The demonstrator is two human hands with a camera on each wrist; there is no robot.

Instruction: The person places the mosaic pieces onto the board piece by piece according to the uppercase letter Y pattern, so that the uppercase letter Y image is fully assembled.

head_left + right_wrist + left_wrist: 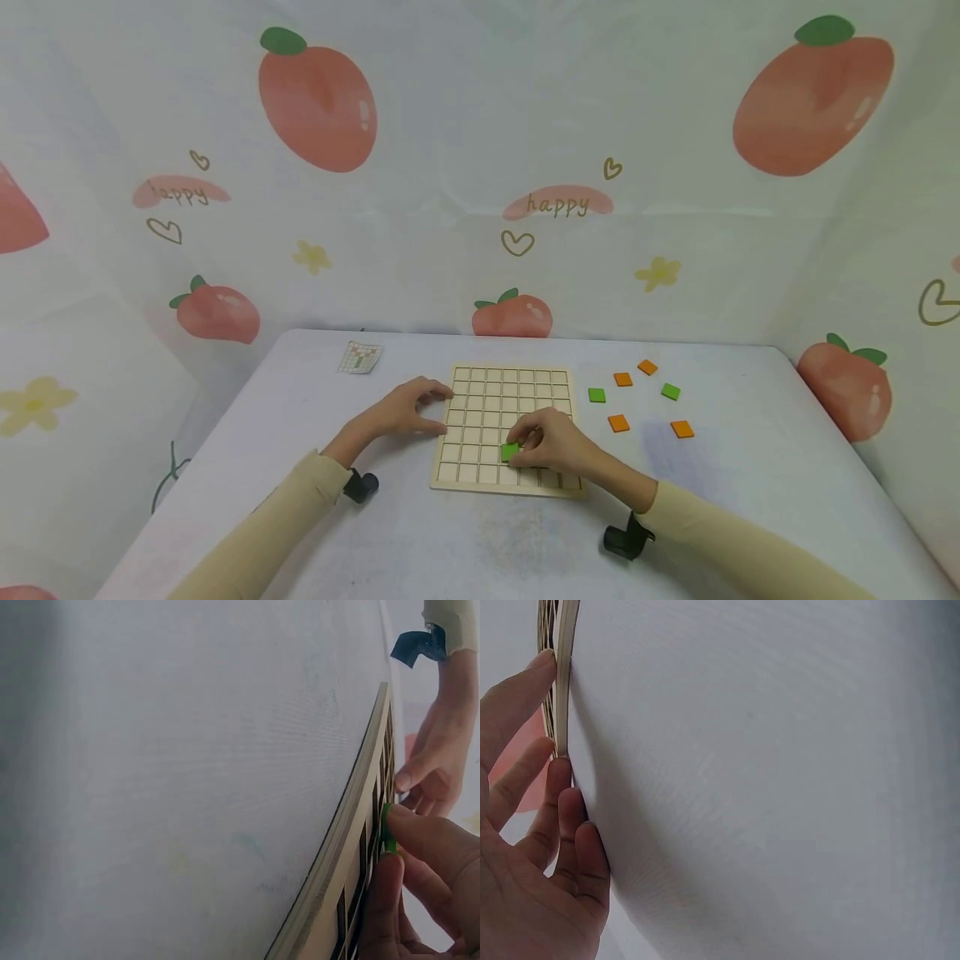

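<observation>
A light wooden grid board (472,404) lies flat on the white table. My right hand (555,443) pinches a green tile (510,452) between thumb and fingers over the lower middle cells of the board. In the right wrist view that green tile (388,828) stands on edge or tilted at the grid, held by my right hand (431,877). My left hand (408,408) touches the board's left edge with thumb and fingertips, fingers spread and slightly bent. The left wrist view shows my left hand (540,847) against the board's side (565,690).
Right of the board lie loose orange tiles (618,423) and two green tiles (597,395). A small card with a coloured grid pattern (361,357) lies at the back left of the table (300,433). A printed cloth (435,167) hangs behind.
</observation>
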